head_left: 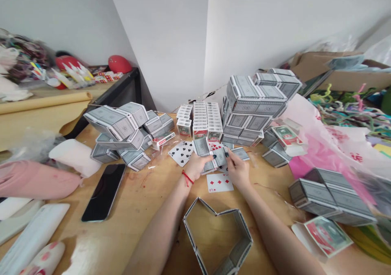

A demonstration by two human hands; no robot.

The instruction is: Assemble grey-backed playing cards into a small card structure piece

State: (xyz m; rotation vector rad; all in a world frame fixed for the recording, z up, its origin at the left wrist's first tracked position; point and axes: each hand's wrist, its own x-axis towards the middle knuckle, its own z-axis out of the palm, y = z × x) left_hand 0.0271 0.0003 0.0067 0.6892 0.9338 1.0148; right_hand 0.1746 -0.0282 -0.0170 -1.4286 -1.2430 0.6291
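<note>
My left hand (198, 166), with a red string at the wrist, and my right hand (237, 170) meet over the middle of the wooden table (137, 210). Both pinch a small bunch of grey-backed playing cards (217, 157) between them. A face-up five of diamonds (219, 182) lies just under my hands. A face-up spade card (181, 152) lies to the left of them. Nearer to me stands a heart-shaped ring made of cards on edge (217, 237), between my forearms.
Piles of grey card boxes stand at the left (122, 130), at the back right (256, 104) and at the right (331, 195); rows of small packs (201, 120) stand behind. A black phone (104, 191) lies left. Pink plastic (317, 152) and clutter fill the right side.
</note>
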